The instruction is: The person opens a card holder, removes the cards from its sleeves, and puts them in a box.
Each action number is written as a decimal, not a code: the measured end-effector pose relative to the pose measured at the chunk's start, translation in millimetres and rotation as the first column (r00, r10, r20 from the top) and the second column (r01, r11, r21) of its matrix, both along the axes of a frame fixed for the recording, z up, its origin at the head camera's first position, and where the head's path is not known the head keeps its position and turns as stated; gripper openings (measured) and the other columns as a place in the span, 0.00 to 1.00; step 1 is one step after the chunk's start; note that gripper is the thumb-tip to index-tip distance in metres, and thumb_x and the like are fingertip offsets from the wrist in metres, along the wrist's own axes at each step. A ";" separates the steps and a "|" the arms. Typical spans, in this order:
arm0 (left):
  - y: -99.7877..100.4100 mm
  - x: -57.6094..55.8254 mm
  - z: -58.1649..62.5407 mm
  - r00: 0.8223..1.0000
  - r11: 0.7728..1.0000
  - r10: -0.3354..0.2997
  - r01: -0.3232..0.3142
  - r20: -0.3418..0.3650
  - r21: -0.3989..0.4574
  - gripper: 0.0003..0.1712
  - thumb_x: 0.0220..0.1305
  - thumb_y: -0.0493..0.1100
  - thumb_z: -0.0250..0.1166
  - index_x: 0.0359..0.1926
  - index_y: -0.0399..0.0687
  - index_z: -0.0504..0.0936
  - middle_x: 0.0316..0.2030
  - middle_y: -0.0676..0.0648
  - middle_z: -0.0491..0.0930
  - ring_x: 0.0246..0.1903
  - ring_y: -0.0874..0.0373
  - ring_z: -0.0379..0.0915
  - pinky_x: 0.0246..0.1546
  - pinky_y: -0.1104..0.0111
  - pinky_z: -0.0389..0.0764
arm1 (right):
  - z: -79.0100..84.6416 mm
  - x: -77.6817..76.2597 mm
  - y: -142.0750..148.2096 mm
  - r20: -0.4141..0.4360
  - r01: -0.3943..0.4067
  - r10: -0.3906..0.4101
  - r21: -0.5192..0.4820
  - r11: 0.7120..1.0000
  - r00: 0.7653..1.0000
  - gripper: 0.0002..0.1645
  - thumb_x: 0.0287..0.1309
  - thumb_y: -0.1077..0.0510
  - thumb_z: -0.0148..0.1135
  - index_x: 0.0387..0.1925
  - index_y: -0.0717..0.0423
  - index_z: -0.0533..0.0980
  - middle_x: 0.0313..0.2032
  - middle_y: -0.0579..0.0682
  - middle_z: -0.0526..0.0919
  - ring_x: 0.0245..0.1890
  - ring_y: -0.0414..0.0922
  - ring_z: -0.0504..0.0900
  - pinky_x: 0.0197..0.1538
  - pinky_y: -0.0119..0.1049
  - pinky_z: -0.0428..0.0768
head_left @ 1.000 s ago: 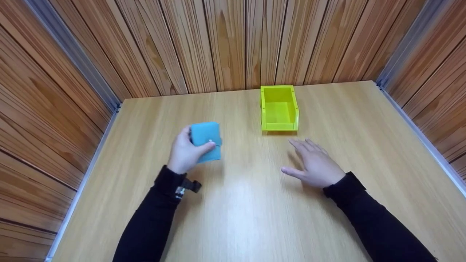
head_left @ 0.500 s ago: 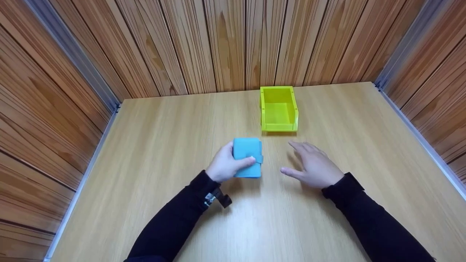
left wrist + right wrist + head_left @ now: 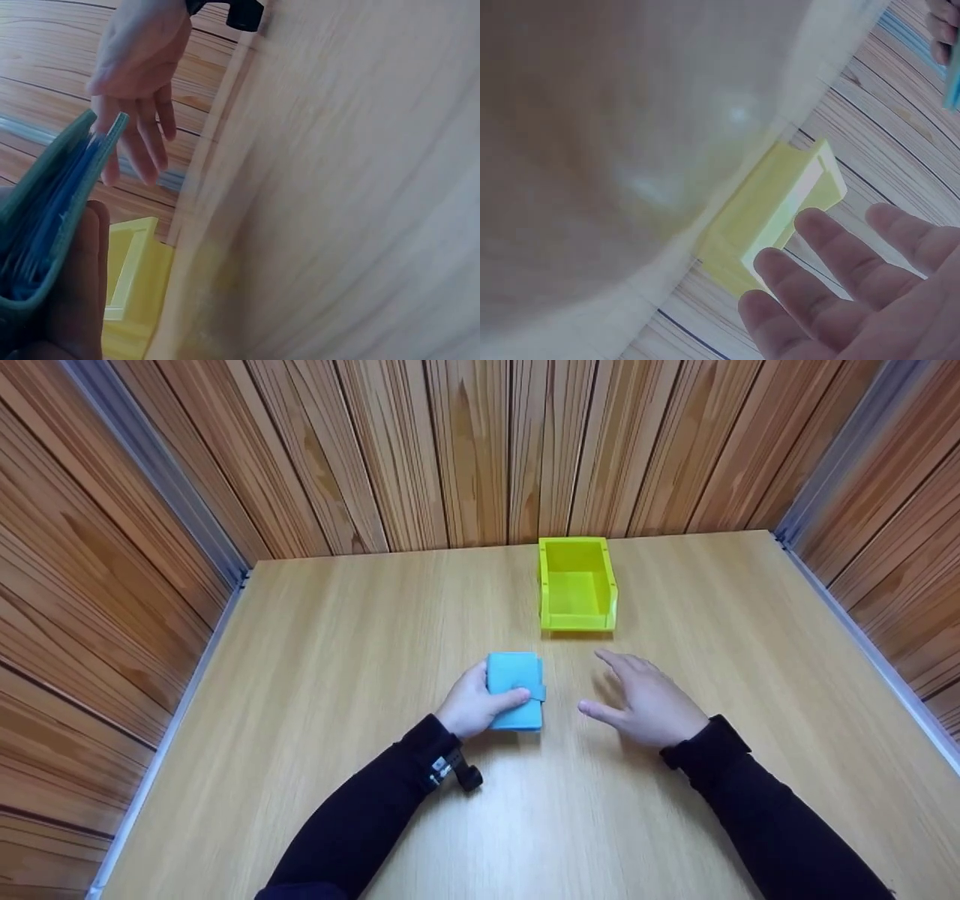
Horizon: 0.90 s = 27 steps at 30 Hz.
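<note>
My left hand [image 3: 466, 706] grips a light blue card holder [image 3: 513, 670] near the middle of the table, thumb across its cover beside the snap strap. In the left wrist view the card holder [image 3: 56, 202] is seen edge-on, with thin blue leaves between its covers and fingers behind it. To the right, my right hand [image 3: 651, 701] stays apart from the card holder, low over the table, its fingers extended and holding nothing. The right wrist view shows that hand [image 3: 855, 300] with its fingers spread.
A yellow-green open-front bin [image 3: 577, 622] stands beyond both hands, close to the back wall. Wood-panelled walls [image 3: 480, 450] with metal corner strips enclose the wooden table [image 3: 337, 622] at the back and sides.
My left hand has carried the card holder right and toward me, to the table's middle; that motion slowed in the last half second. My right hand has barely moved.
</note>
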<state>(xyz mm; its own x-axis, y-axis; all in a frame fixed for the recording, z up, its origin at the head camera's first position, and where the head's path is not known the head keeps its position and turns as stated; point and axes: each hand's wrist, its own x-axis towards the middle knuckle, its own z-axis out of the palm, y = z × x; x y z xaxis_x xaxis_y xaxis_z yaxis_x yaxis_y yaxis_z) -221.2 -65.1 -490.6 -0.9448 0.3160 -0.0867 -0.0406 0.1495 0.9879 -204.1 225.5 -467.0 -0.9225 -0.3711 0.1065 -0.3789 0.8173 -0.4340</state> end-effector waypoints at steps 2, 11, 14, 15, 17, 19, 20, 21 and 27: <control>0.6 0.3 -0.5 1.000 1.000 0.008 -0.008 0.003 0.000 0.34 0.54 0.54 0.75 0.58 0.50 0.73 0.45 0.49 0.82 0.46 0.57 0.79 0.48 0.64 0.81 | 3.3 0.1 -1.6 0.009 0.005 -0.004 -0.019 1.000 1.000 0.56 0.55 0.25 0.60 0.75 0.51 0.56 0.69 0.59 0.66 0.69 0.60 0.64 0.69 0.62 0.63; 5.5 4.2 3.2 0.999 0.992 0.024 -0.028 0.042 0.122 0.37 0.56 0.52 0.74 0.62 0.46 0.68 0.50 0.45 0.82 0.49 0.54 0.81 0.50 0.61 0.84 | 36.4 3.6 -24.6 -0.008 -0.015 0.014 -0.183 0.983 1.000 0.52 0.55 0.28 0.62 0.71 0.54 0.62 0.63 0.56 0.72 0.60 0.56 0.74 0.60 0.56 0.77; 6.8 4.5 4.8 0.999 0.990 0.038 -0.041 0.028 0.136 0.38 0.58 0.53 0.72 0.63 0.45 0.66 0.51 0.45 0.81 0.50 0.53 0.80 0.50 0.60 0.83 | 46.4 3.7 -40.2 -0.025 -0.040 0.033 -0.326 0.945 0.999 0.43 0.56 0.35 0.66 0.65 0.55 0.68 0.56 0.54 0.75 0.52 0.54 0.78 0.52 0.51 0.83; 6.8 4.4 5.1 0.999 0.989 0.043 -0.046 0.023 0.140 0.38 0.59 0.54 0.71 0.64 0.44 0.65 0.51 0.44 0.81 0.50 0.52 0.80 0.51 0.60 0.83 | 48.0 3.0 -45.8 -0.026 -0.046 0.039 -0.375 0.926 0.999 0.41 0.56 0.37 0.67 0.63 0.55 0.70 0.54 0.54 0.76 0.50 0.53 0.79 0.49 0.49 0.84; 6.4 4.3 5.1 0.998 0.990 0.053 -0.055 0.015 0.133 0.38 0.62 0.55 0.69 0.65 0.44 0.64 0.51 0.44 0.80 0.50 0.52 0.80 0.51 0.59 0.83 | 47.3 1.1 -55.9 -0.018 -0.053 0.051 -0.447 0.893 0.999 0.36 0.56 0.40 0.69 0.59 0.56 0.73 0.51 0.54 0.76 0.47 0.51 0.80 0.45 0.48 0.86; 5.7 3.8 4.0 0.998 0.991 0.059 -0.060 0.009 0.119 0.37 0.64 0.54 0.67 0.66 0.45 0.63 0.53 0.44 0.79 0.50 0.52 0.80 0.51 0.59 0.83 | 41.9 -1.6 -64.6 -0.002 -0.057 0.064 -0.480 0.875 0.998 0.34 0.56 0.42 0.70 0.57 0.56 0.74 0.51 0.54 0.77 0.45 0.51 0.80 0.44 0.49 0.86; 5.4 3.6 3.3 0.998 0.992 0.060 -0.061 0.005 0.110 0.36 0.65 0.54 0.66 0.66 0.45 0.63 0.53 0.44 0.79 0.50 0.52 0.80 0.51 0.59 0.83 | 38.2 -2.9 -68.5 0.009 -0.058 0.071 -0.488 0.871 0.997 0.33 0.56 0.43 0.71 0.57 0.56 0.75 0.50 0.55 0.77 0.45 0.51 0.80 0.44 0.49 0.86; 5.1 3.6 2.8 0.998 0.993 0.062 -0.062 0.001 0.104 0.35 0.66 0.54 0.65 0.66 0.46 0.62 0.54 0.44 0.79 0.51 0.52 0.79 0.51 0.59 0.83 | 34.2 -4.1 -71.7 0.019 -0.060 0.080 -0.492 0.868 0.997 0.32 0.56 0.44 0.71 0.56 0.56 0.75 0.50 0.55 0.77 0.44 0.51 0.80 0.44 0.48 0.86; 6.3 4.0 0.1 0.998 0.989 0.058 -0.059 0.008 0.138 0.32 0.69 0.46 0.61 0.68 0.44 0.61 0.60 0.43 0.75 0.54 0.53 0.77 0.54 0.60 0.81 | 13.3 -7.3 -82.0 0.082 -0.038 0.094 -0.522 0.852 0.992 0.27 0.52 0.47 0.74 0.52 0.52 0.79 0.49 0.53 0.76 0.42 0.48 0.81 0.42 0.36 0.86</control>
